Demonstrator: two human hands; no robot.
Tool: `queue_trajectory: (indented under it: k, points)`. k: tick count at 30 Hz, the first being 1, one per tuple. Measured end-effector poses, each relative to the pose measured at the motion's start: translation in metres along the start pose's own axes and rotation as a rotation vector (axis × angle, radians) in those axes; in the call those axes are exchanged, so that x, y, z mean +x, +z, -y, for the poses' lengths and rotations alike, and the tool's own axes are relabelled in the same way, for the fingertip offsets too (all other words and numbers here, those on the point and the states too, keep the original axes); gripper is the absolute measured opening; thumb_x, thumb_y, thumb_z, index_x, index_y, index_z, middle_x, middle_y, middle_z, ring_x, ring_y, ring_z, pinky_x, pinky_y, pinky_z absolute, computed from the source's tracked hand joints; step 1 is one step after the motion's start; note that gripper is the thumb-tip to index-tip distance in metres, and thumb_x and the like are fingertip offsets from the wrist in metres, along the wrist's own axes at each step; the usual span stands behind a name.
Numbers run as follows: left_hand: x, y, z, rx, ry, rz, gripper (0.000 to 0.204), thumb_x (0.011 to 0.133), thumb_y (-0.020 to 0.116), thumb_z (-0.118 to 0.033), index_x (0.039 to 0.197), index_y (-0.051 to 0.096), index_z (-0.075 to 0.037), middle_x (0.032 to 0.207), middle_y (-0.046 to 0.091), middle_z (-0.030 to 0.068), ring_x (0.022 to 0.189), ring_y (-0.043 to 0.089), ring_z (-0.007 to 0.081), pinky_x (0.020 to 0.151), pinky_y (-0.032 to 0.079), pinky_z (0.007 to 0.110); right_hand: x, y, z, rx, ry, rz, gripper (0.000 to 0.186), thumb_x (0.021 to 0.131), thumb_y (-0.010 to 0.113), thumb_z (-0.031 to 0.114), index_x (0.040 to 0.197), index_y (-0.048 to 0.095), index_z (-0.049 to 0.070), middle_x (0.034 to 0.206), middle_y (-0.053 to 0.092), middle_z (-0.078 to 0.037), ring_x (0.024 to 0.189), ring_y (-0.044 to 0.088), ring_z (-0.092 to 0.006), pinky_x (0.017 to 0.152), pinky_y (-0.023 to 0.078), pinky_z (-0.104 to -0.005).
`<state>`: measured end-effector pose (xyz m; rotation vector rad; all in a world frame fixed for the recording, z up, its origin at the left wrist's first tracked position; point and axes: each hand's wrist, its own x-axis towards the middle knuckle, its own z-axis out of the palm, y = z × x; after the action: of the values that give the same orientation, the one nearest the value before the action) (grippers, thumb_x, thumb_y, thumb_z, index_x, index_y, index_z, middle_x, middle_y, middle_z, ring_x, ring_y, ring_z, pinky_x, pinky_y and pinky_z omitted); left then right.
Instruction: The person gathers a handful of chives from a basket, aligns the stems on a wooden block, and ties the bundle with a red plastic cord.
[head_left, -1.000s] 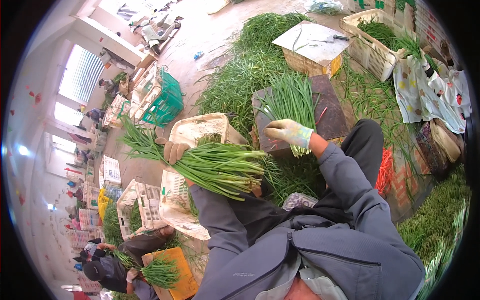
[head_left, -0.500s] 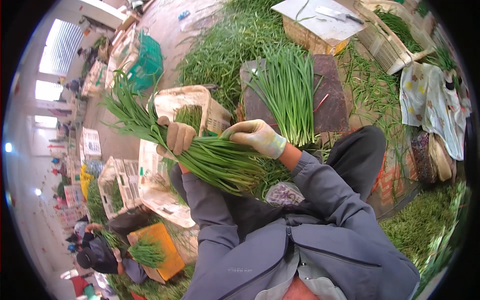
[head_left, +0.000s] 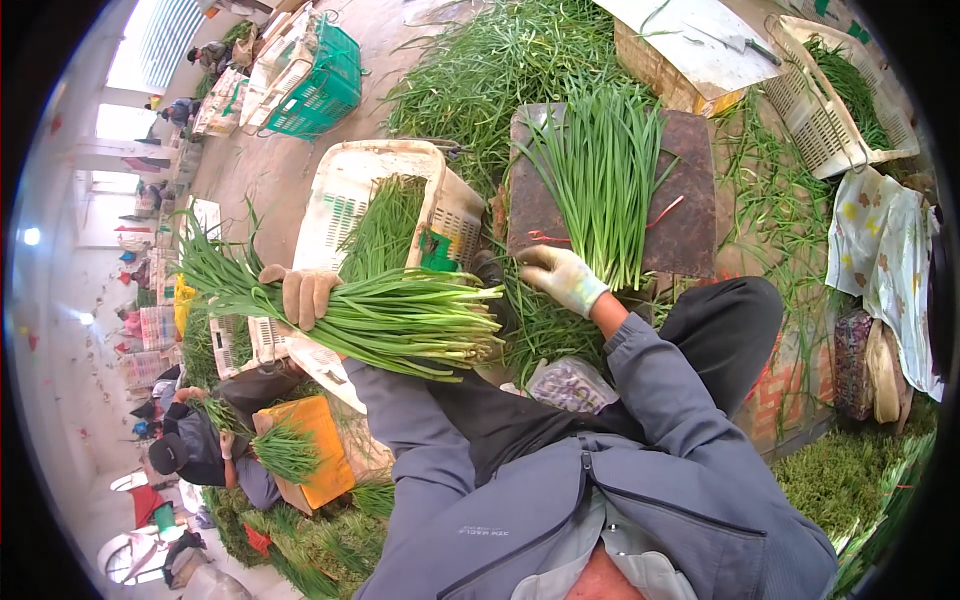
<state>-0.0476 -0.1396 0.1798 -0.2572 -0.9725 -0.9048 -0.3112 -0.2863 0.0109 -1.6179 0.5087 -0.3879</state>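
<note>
The left hand, in a brown glove, has its fingers wrapped around a thick bunch of long green leaves, which lies sideways over the person's lap with the pale cut ends to the right. The right hand, in a pale stained glove, is near the front left corner of a low desk, its fingers bent and close together; whether they pinch anything I cannot tell.

The desk has a dark, square, worn top. A second bunch lies spread on it, stalk ends toward the person and overhanging the front edge. A thin red tie sticks out on both sides of this bunch.

Left of the desk stands a cream plastic basket with more greens inside. Beyond the desk a loose heap of leaves covers the floor, next to a box with a white top that carries a knife. Another cream basket with greens is at the far right, and below it hangs a patterned cloth.

The room is long and bright, with a pale wall and windows on the left. A green basket stands farther back. At lower left a co-worker in a dark cap sits beside an orange box topped with greens.
</note>
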Motion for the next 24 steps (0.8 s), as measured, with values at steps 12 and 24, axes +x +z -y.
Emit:
queue_trajectory:
  k: [12,24]
  points:
    - [-0.006,0.026,-0.023,0.048,-0.146,0.115,0.073,0.077,0.065,-0.011,0.143,0.036,0.005,0.076,0.057,0.0015,0.071,0.061,0.0155,0.069,0.047,0.029,-0.028,0.028,0.053,0.520,0.006,0.207,0.018,0.093,0.065,0.012,0.100,0.069,-0.004,0.088,0.071,-0.005,0.079,0.066,-0.0101,0.075,0.055,-0.0274]
    - [-0.028,0.041,-0.022,-0.075,-0.025,0.038,0.070,0.078,0.068,-0.012,0.141,0.040,0.002,0.077,0.058,0.0002,0.066,0.057,0.0132,0.064,0.044,0.027,-0.015,0.020,0.043,0.100,-0.227,0.148,0.065,0.088,0.066,0.036,0.138,0.047,-0.001,0.136,0.056,-0.020,0.123,0.056,-0.0274,0.103,0.044,-0.0370]
